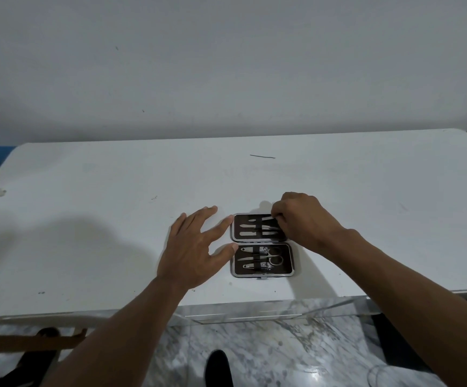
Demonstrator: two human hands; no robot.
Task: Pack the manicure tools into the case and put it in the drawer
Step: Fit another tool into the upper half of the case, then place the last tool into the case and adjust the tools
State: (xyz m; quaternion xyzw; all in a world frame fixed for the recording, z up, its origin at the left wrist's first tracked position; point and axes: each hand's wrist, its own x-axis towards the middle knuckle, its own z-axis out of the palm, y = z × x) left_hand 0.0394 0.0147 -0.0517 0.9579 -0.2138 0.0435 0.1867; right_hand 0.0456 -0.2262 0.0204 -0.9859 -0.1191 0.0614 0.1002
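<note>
A: Manicure case [262, 245] lies open flat on the white tabletop [115, 205], near its front edge, hinge running left to right. Near half [263, 260]: scissors [275, 256], two nail clippers and a slim file, all under the centre elastic strap. Far half [257, 227]: three or four slim tools under its strap; exact types too small to tell.

B: Hands?

A: Right hand [305, 222] is over the far half's right end, fingertips [278, 216] pinched on the end of the top tool [266, 218], apparently seating it. Left hand [196, 247] is spread open, holding nothing, forefinger and thumb tips touching the case's left edge to steady it.

B: How to do it well?

A: Judgement: slide the tool lengthwise under the strap until centred, keeping the left hand braced so the case does not skid. Check nothing stands proud before folding shut. Only a thin dark sliver [262, 156] lies loose, well behind. No drawer in view.
</note>
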